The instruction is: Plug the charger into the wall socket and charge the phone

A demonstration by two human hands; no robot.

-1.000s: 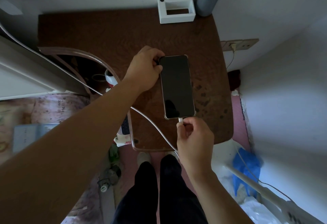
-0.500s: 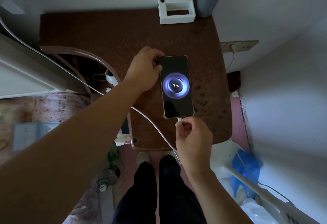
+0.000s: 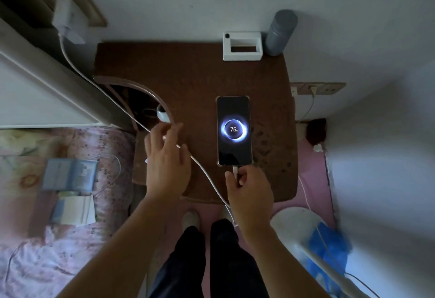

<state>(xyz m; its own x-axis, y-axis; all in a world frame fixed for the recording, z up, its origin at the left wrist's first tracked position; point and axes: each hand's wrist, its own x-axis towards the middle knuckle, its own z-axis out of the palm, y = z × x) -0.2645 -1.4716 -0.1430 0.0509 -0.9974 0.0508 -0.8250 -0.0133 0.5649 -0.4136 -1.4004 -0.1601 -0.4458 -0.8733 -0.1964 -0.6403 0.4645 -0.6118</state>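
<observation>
A phone (image 3: 233, 111) lies face up on the brown table (image 3: 193, 78), its screen lit with a charging ring and "75". A white cable (image 3: 204, 173) runs from the white charger (image 3: 63, 16), plugged into the wall socket (image 3: 93, 12) at the upper left, across the table's front to the phone's near end. My right hand (image 3: 249, 191) pinches the cable's plug at the phone's port. My left hand (image 3: 166, 158) hovers over the cable left of the phone, fingers spread, holding nothing.
A white rectangular holder (image 3: 242, 47) and a grey bottle (image 3: 280, 32) stand at the table's back right. A second socket strip (image 3: 317, 88) sits on the right wall. A bed (image 3: 63, 227) with papers lies left; a white fan base (image 3: 296, 222) and blue bag (image 3: 329, 248) right.
The phone screen lit up with the charging ring. My left hand let go of the phone's top corner and drew back toward me to the left. The camera view tilted up, showing the charger.
</observation>
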